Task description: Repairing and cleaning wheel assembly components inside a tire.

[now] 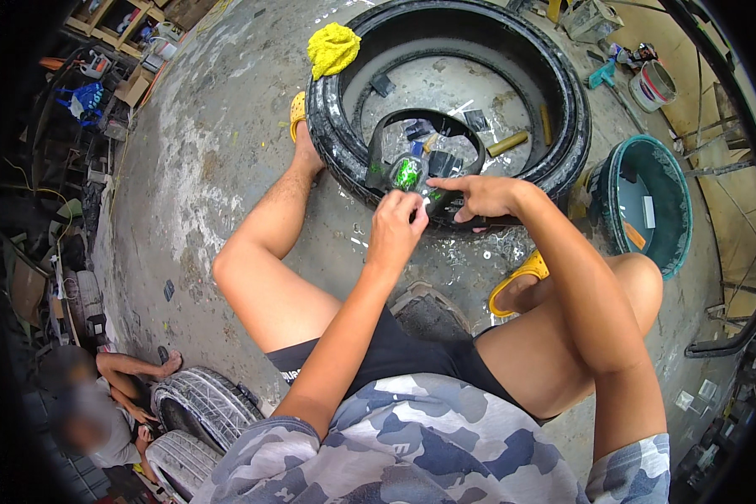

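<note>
A black plastic part with an oval ring (470, 139) leans on the near side of a large black tyre (571, 134). At its middle is a glossy piece with a bright green patch (408, 174). My left hand (396, 225) is closed in a pinch just below the green patch; what its fingertips hold is hidden. My right hand (489, 197) lies over the part's right side. Its index finger stretches left toward the glossy piece, with the thumb apart and lower; the other fingers are partly hidden.
A yellow cloth (333, 50) lies on the tyre's left rim. Dark scraps and a brass-coloured tube (507, 144) lie inside the tyre. A green tub (689, 210) of water stands right. Tyres (206, 407) and another seated person (113, 420) are lower left.
</note>
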### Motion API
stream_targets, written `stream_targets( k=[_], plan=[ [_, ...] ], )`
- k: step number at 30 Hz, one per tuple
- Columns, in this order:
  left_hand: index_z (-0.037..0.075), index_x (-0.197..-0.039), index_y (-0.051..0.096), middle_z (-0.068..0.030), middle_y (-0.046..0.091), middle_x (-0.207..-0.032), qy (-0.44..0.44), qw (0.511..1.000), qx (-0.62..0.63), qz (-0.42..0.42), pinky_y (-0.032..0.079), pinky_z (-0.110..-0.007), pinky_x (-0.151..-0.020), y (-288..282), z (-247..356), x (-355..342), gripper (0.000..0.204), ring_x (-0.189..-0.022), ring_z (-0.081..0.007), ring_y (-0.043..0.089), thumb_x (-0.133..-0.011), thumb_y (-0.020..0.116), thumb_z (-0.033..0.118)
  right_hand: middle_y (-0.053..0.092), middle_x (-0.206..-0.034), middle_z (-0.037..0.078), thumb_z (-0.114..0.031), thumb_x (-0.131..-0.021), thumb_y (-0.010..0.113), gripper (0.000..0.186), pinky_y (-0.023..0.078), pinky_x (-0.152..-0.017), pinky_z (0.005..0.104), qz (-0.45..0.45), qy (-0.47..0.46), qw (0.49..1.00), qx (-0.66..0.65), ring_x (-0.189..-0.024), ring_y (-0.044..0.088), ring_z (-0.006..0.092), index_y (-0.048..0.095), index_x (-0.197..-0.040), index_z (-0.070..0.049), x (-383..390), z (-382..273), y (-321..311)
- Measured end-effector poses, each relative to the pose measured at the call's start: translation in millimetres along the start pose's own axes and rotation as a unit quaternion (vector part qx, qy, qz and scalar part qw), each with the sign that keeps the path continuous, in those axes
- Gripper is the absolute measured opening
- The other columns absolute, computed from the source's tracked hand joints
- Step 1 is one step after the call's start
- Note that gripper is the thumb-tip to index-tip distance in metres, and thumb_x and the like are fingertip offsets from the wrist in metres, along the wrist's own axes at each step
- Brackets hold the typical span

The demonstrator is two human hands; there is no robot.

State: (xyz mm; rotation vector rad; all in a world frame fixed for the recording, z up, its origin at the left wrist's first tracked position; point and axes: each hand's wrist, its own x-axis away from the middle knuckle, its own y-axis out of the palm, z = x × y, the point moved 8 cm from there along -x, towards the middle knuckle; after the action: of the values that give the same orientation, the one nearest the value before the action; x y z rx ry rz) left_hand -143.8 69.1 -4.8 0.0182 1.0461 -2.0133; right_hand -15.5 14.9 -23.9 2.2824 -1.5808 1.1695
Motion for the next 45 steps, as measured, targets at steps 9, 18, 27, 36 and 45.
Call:
stream_targets(
  k=[9, 18, 27, 36, 45],
  plan=[
    [0.002, -0.080, 0.062, -0.0092, 0.057, -0.073, -0.030, 0.999, -0.002, 0.020, 0.050, -0.033, -0.061, 4, -4, 7, 0.010, -0.064, -0.0214, 0.059, -0.071, 0.067, 0.004, 0.062, -0.085, 0.007, 0.002, -0.079, 0.061, 0.080, 0.049, -0.062, 0.0283, 0.012, -0.031, 0.999, -0.009, -0.064, 0.056, 0.0126, 0.028, -0.146, -0.028, -3, 3, -1],
    [0.001, -0.078, 0.061, -0.0106, 0.057, -0.074, -0.028, 0.998, -0.047, 0.024, 0.050, -0.035, -0.063, -4, -3, -10, 0.010, -0.066, -0.0239, 0.060, -0.070, 0.067, 0.004, 0.063, -0.095, 0.010, -0.001, -0.079, 0.063, 0.079, 0.050, -0.068, 0.0288, 0.006, 0.008, 1.000, -0.006, -0.071, 0.059, 0.0146, 0.029, -0.145, -0.028, 5, -2, -1],
    [0.001, -0.079, 0.062, -0.0101, 0.057, -0.072, -0.022, 0.998, -0.049, 0.036, 0.050, -0.033, -0.062, -11, -2, -12, 0.011, -0.064, -0.0223, 0.060, -0.071, 0.068, 0.005, 0.055, -0.124, 0.019, -0.001, -0.076, 0.063, 0.080, 0.054, -0.070, 0.0303, -0.028, 0.025, 0.999, -0.039, -0.090, 0.062, 0.0190, 0.031, -0.144, -0.030, -8, 9, 2],
    [0.001, -0.080, 0.062, -0.0091, 0.058, -0.073, -0.094, 0.995, -0.014, 0.001, 0.050, -0.030, -0.060, -4, -20, 11, 0.010, -0.063, -0.0186, 0.060, -0.072, 0.068, 0.004, 0.049, -0.132, 0.018, 0.000, -0.077, 0.063, 0.080, 0.053, -0.075, 0.0325, -0.017, 0.025, 1.000, -0.005, -0.099, 0.060, 0.0221, 0.032, -0.143, -0.033, -1, 0, -1],
    [0.000, -0.079, 0.060, -0.0085, 0.057, -0.073, -0.085, 0.996, 0.026, 0.012, 0.049, -0.029, -0.060, -6, -13, 11, 0.010, -0.063, -0.0174, 0.060, -0.071, 0.066, 0.001, 0.055, -0.123, 0.022, -0.011, -0.075, 0.068, 0.080, 0.039, -0.098, 0.0373, 0.004, 0.006, 0.998, 0.061, -0.118, 0.051, 0.0315, 0.032, -0.143, -0.033, 0, 1, -6]
  ],
)
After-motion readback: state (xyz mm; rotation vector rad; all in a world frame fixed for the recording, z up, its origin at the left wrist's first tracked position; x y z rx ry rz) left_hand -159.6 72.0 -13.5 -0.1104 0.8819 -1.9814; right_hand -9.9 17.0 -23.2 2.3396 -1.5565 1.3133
